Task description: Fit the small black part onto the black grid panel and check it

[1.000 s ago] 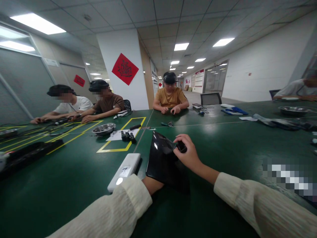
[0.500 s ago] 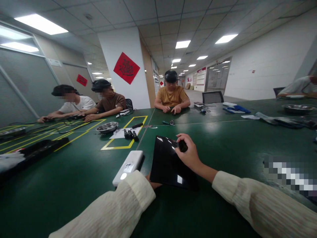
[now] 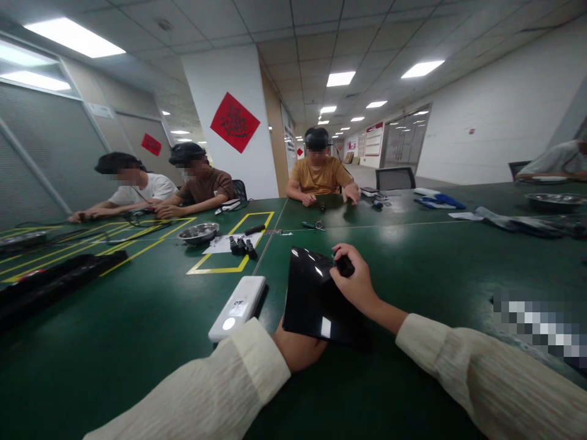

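Note:
A glossy black panel (image 3: 314, 293), thin and flat like a tablet, is held tilted above the green table in front of me. My left hand (image 3: 298, 349) reaches under its lower left edge and supports it from behind, with the fingers hidden. Between the closed thumb and fingers of my right hand (image 3: 358, 278) is a small black block-like part (image 3: 345, 265), at the panel's upper right edge. Whether that part touches the panel I cannot tell. Beside my left forearm lies a white power bank (image 3: 237, 308) with a label on it.
Beyond the panel, several black parts (image 3: 243, 246) lie by a white sheet inside a yellow taped outline. A metal bowl (image 3: 198, 233) stands left of them. Pliers (image 3: 314, 225) lie farther off. A long black tray (image 3: 59, 281) is at left. Co-workers sit around the green table (image 3: 440, 269).
The panel has turned so its glossy face shows more toward me. My right hand has moved slightly right with the black part. More of my left hand shows below the panel.

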`<state>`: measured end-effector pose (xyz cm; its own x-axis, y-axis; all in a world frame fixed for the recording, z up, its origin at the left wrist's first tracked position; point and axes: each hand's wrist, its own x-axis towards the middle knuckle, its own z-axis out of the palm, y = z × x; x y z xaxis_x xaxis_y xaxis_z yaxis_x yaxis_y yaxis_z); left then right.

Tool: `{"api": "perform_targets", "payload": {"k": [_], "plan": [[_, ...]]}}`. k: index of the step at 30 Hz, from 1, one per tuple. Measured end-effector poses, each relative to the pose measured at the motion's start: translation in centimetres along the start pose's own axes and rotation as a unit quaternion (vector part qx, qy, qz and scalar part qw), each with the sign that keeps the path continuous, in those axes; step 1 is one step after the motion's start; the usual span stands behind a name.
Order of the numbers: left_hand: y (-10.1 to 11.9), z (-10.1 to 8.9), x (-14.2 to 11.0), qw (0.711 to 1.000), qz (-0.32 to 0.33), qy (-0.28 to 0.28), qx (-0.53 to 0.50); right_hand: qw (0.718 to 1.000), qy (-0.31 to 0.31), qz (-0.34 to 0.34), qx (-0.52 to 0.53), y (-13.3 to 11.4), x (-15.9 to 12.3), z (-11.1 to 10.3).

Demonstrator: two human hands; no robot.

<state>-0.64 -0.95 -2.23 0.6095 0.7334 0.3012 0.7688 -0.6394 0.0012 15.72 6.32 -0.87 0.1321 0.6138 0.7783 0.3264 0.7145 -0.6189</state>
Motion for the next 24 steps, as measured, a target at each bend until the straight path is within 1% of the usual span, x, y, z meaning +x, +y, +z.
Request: {"api": "perform_targets", "payload": {"k": [2,4,7,10,12,16,18,19,21,23,24], "plan": [[0.4,0.1,-0.3,1.000,0.001,-0.017,-0.003,1.000,0.000,0.003,0.009,0.1,0.1,-0.1],[0.8,0.1,-0.5,1.000,0.008,-0.022,-0.015,1.000,-0.007,0.009,0.021,0.1,0.1,-0.1],[1.1,0.1,-0.7,0.999,0.015,-0.009,-0.043,0.999,-0.009,0.021,0.033,0.1,0.0,-0.2],[1.2,-0.3,-0.7,0.998,0.013,0.004,-0.065,0.999,0.001,0.032,0.034,0.4,0.1,-0.2],[1.4,-0.8,-0.5,0.997,0.028,-0.006,-0.065,0.999,0.012,0.036,0.030,0.8,0.3,-0.3],[1.6,-1.8,-0.2,0.992,0.097,-0.069,-0.026,0.999,0.010,0.034,0.011,1.2,0.8,-0.2],[1.8,-1.8,-0.2,0.987,0.137,-0.087,-0.017,1.000,0.000,0.028,0.001,1.2,0.9,-0.1],[1.9,-1.7,-0.3,0.982,0.166,-0.089,-0.020,1.000,-0.003,0.024,-0.005,1.2,1.0,0.0],[2.1,-1.3,-0.5,0.965,0.249,-0.078,-0.034,1.000,-0.012,0.015,-0.016,1.1,1.0,0.4],[2.3,-0.7,-0.7,0.940,0.336,-0.043,-0.044,0.999,-0.029,0.003,-0.026,1.0,0.9,0.8],[2.3,-0.5,-0.8,0.929,0.366,-0.026,-0.050,0.999,-0.039,-0.002,-0.032,1.0,0.8,1.1]]}}
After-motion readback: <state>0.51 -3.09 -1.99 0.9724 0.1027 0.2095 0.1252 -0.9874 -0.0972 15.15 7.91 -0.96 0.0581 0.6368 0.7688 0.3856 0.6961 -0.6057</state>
